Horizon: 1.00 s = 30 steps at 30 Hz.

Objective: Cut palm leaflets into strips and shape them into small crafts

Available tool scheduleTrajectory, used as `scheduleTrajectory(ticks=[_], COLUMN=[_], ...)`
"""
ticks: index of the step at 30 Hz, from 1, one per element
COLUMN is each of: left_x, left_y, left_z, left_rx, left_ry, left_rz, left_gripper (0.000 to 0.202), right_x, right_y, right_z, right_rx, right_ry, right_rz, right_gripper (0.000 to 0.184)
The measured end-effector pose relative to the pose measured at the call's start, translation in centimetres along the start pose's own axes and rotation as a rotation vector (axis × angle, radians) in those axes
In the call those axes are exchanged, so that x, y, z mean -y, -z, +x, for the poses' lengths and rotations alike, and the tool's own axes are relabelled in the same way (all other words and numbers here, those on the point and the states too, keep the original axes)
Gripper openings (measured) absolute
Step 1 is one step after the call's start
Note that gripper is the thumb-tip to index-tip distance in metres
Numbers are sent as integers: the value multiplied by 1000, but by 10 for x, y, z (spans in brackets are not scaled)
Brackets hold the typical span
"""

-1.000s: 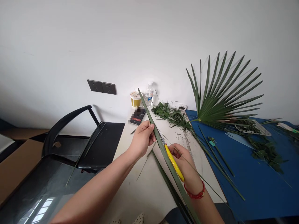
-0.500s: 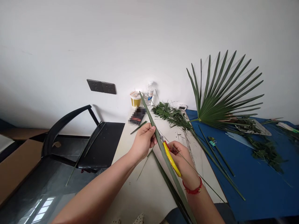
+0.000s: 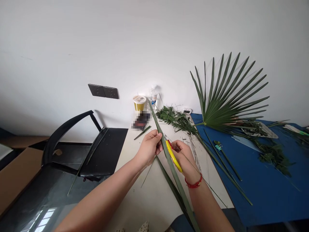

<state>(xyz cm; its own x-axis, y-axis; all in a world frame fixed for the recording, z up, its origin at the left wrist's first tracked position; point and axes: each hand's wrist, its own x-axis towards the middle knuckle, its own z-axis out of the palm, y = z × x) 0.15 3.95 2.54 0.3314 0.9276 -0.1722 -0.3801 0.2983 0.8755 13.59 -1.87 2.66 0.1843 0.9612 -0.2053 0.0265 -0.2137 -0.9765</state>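
Note:
My left hand (image 3: 150, 145) pinches a long green palm leaf strip (image 3: 175, 174) between thumb and fingers, its narrow tip pointing away toward the wall. Yellow-and-red scissors (image 3: 174, 156) are gripped in my right hand (image 3: 184, 158), their blades lying along the strip's right edge close to my left fingertips. A thin sliver (image 3: 207, 183) of leaf trails from the blades across my right wrist. Another leaf strip (image 3: 169, 183) hangs beneath the held one, toward my lap. How far the blades are apart is hidden.
Leaf trimmings (image 3: 177, 119) pile up at the back of the white table (image 3: 135, 190). Behind stand a yellow cup (image 3: 139, 103) and a water bottle (image 3: 153, 96). A palm fan (image 3: 224, 106) leans on the wall above a blue table (image 3: 265, 199). At left is a black chair (image 3: 106, 151).
My right hand and the scissors have shifted up and left along the strip, nearer my left hand. The leaf's tip sits slightly lower. My left hand keeps its pinch.

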Motion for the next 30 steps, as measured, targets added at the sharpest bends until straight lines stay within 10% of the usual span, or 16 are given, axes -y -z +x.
scheduleTrajectory(ticks=[30], left_x=[-13], left_y=[-9], left_z=[25], left_rx=[-84], left_ry=[-215], left_rz=[-13], left_gripper=[27], right_x=[-5], right_y=[-6], right_z=[-11], right_rx=[54], right_ry=[-25], right_rz=[284], right_gripper=[40])
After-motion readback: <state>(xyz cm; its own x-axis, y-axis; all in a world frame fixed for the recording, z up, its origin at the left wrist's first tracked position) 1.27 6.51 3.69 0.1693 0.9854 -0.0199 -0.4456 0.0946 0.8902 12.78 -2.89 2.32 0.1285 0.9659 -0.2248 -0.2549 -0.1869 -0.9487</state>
